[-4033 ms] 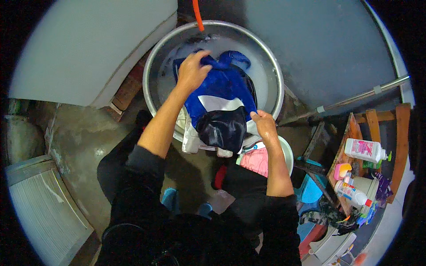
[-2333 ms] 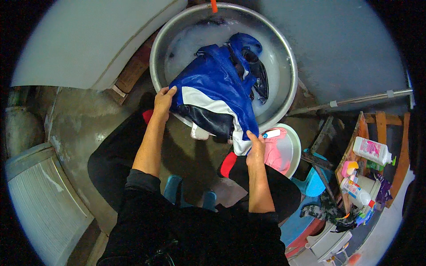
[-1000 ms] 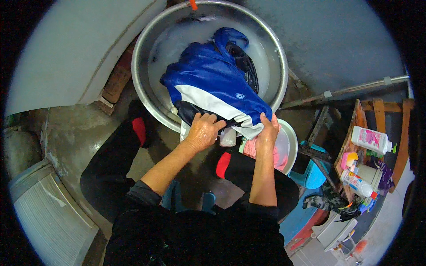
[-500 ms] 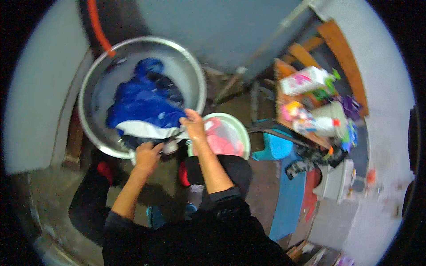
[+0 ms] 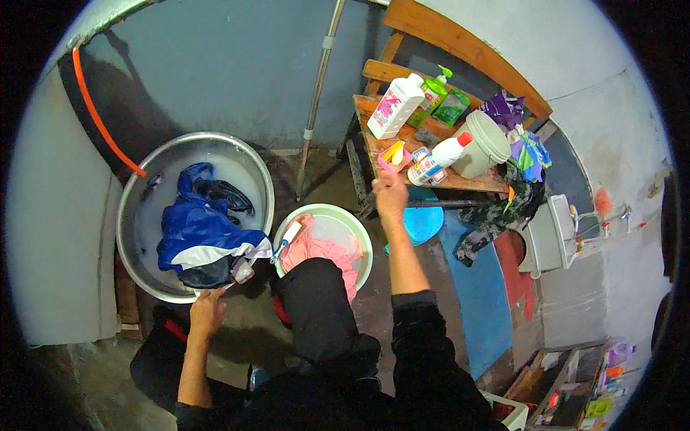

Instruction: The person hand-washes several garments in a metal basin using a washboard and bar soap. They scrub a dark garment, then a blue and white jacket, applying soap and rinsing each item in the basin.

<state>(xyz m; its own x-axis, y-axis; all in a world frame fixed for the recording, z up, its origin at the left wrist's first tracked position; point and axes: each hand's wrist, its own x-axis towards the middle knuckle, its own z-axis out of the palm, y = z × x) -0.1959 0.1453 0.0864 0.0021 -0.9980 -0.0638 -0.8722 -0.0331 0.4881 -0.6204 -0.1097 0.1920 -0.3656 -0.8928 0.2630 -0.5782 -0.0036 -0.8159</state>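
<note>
A blue, white and black garment [image 5: 198,230] lies partly in cloudy water in a large metal basin [image 5: 267,194]. My left hand [image 5: 208,312] is closed at the basin's near rim, by a pale edge; exactly what it grips is hidden. A pale block-like thing [image 5: 243,271] rests by the garment's near edge. My right hand [image 5: 391,192] is stretched to the wooden bench, fingers partly extended and nothing visible in them. It is beside a pink soap dish [image 5: 395,156] with a yellow piece in it. A white and blue brush [image 5: 290,234] lies at the rim of a pale green basin [image 5: 364,241].
Pink cloth [image 5: 323,251] hangs over the green basin's near rim. On the bench [image 5: 370,147] stand a white jug [image 5: 395,108], a green pump bottle [image 5: 430,100], a red-capped bottle [image 5: 440,159] and a bucket [image 5: 480,147]. A blue stool [image 5: 422,223] sits below. An orange hose [image 5: 100,115] enters the metal basin.
My right hand has left the garment and moved right to the bench. My left hand has stayed near the metal basin's rim. The view has shifted, and the brush now shows clearly.
</note>
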